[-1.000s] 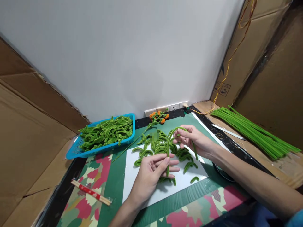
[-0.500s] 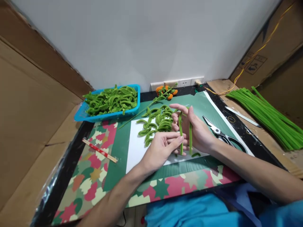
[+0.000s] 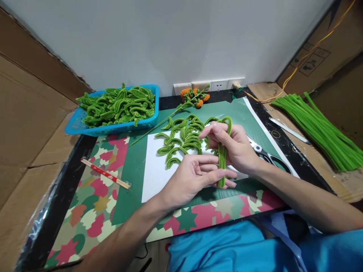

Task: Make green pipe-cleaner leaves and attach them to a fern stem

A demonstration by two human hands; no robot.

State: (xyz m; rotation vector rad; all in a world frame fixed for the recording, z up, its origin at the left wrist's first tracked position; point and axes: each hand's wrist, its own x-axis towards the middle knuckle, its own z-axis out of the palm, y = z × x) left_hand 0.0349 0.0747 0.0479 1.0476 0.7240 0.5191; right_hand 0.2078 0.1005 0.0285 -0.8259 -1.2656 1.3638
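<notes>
A green pipe cleaner (image 3: 222,160) is bent double into a narrow loop, its rounded end up and its two legs side by side. My left hand (image 3: 193,177) pinches the lower legs between thumb and fingers. Higher up, my right hand (image 3: 234,143) is closed around the same pipe cleaner, just below the bend. Behind and left of the hands, several curled green pipe cleaner pieces (image 3: 188,136) lie on a white sheet (image 3: 153,166). Partly behind my right forearm rest black-handled scissors (image 3: 263,154).
A blue basket (image 3: 113,130) heaped with green pieces stands at the back left. An orange-and-green pipe cleaner flower stem (image 3: 195,99) lies by the wall sockets (image 3: 219,86). Straight green pipe cleaners (image 3: 317,132) are bundled at right. Wrapped chopsticks (image 3: 104,173) lie at left.
The pipe cleaner's two legs, apart before, are now together. My right hand has turned and closed around them, and the looped top now shows above it. The view has shifted slightly.
</notes>
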